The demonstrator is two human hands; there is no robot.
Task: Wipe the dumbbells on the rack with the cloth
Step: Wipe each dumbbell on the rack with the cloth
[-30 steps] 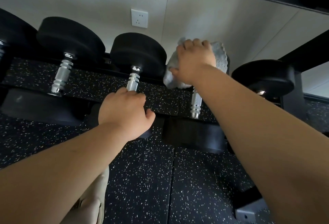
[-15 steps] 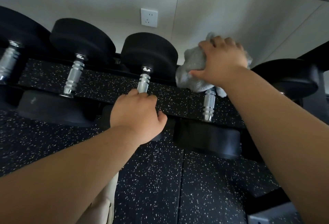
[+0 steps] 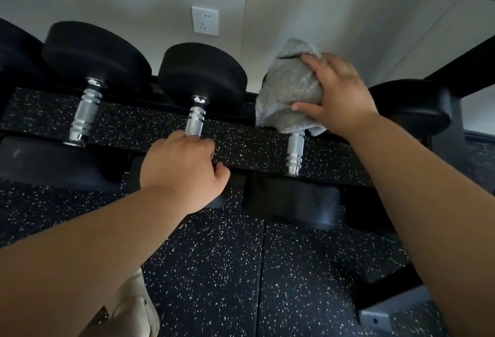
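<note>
Several black dumbbells with silver handles lie across a low black rack (image 3: 442,74). My right hand (image 3: 337,95) grips a grey cloth (image 3: 292,87) that is wrapped over the far head of one dumbbell, whose silver handle (image 3: 294,151) shows below the cloth. That head is hidden under the cloth. My left hand (image 3: 182,170) is curled round the near end of the neighbouring dumbbell's handle (image 3: 195,121), below its black far head (image 3: 201,74).
Another dumbbell (image 3: 91,63) lies further left and one head (image 3: 409,106) sits to the right by a rack upright. Speckled black rubber flooring (image 3: 214,269) lies underneath. A white wall socket (image 3: 205,20) is on the wall behind. A beige trouser leg (image 3: 134,310) shows at the bottom.
My right hand has slid to the right side of the dumbbell head, and the cloth now covers the head's front. My left hand keeps its hold on the neighbouring handle.
</note>
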